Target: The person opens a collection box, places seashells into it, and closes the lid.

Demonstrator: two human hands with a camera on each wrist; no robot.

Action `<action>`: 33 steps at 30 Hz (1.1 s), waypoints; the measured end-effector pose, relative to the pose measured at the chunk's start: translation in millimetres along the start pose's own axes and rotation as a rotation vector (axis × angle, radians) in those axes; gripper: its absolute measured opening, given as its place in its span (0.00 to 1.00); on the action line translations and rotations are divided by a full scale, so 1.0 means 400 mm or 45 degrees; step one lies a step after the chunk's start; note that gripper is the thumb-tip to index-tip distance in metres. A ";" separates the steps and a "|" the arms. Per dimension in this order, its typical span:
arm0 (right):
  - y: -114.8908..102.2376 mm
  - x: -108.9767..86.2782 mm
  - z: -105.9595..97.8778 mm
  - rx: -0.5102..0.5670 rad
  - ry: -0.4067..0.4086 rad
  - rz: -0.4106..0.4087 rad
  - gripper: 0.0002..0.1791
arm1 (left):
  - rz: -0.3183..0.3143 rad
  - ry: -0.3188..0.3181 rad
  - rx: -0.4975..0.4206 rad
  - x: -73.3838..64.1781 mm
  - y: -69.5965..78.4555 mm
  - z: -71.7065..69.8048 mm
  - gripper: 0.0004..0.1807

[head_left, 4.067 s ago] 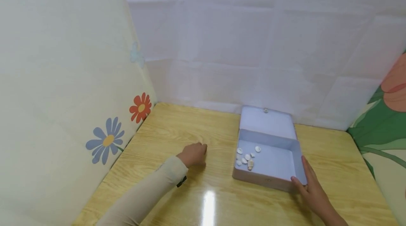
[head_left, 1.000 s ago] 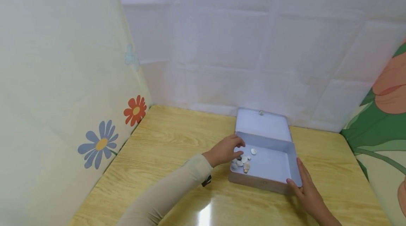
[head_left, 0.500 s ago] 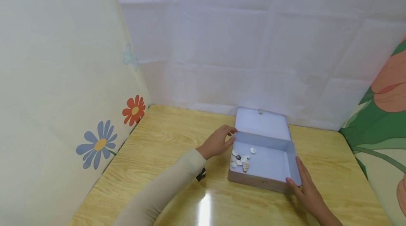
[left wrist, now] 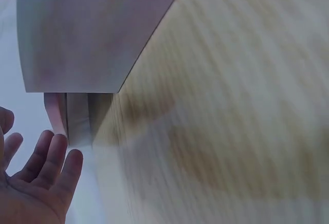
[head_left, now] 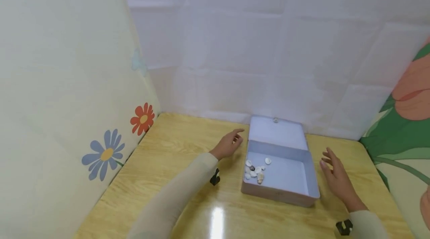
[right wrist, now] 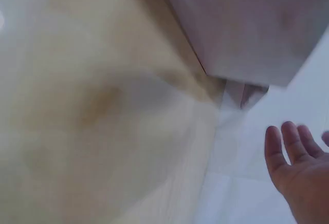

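Note:
A shallow hinged box (head_left: pixel 295 198), pale inside with a pinkish outside, stands on the table with its lid (head_left: pixel 279 131) tilted back toward the wall. Several white seashells (head_left: pixel 258 170), a dark shell (head_left: pixel 252 168) and a ribbed tan shell (head_left: pixel 260 178) lie in its left part. One white shell (head_left: pixel 267 161) sits apart from them. Just left of the lid's hinge is my left hand (head_left: pixel 229 144), fingers loosely bent and holding nothing. My right hand (head_left: pixel 337 177) hovers off the box's right side, fingers relaxed. In both wrist views, the box's side wall (left wrist: pixel 97 34) appears beyond loose, bare fingers.
The wood-grain table (head_left: pixel 188 131) carries the box right of its middle. A white sheet (head_left: pixel 215 63) hangs close behind the lid. Flower-printed cloths flank the table, with a blue flower (head_left: pixel 106 154) at left and a green-leaved one (head_left: pixel 410 134) at right.
The dark shell now lies among the others in the box. My left hand has drawn out and back toward the hinge; my right hand has let go of the box's right wall.

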State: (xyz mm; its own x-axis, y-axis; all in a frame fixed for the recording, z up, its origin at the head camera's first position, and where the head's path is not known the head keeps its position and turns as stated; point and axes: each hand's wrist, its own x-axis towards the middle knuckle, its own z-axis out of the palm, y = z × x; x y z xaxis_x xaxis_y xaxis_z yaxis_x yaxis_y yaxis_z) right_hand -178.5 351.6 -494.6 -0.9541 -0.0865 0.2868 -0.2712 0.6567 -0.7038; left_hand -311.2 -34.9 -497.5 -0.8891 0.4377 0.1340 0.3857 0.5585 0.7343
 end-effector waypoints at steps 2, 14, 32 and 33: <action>0.011 0.045 -0.013 0.066 -0.056 0.088 0.34 | -0.020 -0.027 -0.015 0.014 -0.006 0.005 0.25; 0.081 0.196 0.021 0.430 -0.406 0.522 0.37 | -0.233 -0.216 -0.170 0.081 -0.012 0.037 0.29; 0.088 0.234 0.048 0.421 -0.374 0.499 0.31 | -0.246 -0.229 -0.225 0.111 -0.023 0.035 0.28; 0.087 0.234 0.049 0.421 -0.364 0.501 0.31 | -0.246 -0.223 -0.247 0.111 -0.022 0.036 0.28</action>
State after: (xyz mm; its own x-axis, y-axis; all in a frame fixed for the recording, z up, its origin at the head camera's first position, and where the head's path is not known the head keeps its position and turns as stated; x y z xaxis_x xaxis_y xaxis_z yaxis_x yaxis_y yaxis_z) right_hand -279.7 351.7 -505.1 -0.9751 -0.1125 -0.1912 0.1285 0.4160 -0.9003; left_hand -350.6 -10.3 -507.5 -0.8788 0.4607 -0.1247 0.1447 0.5061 0.8503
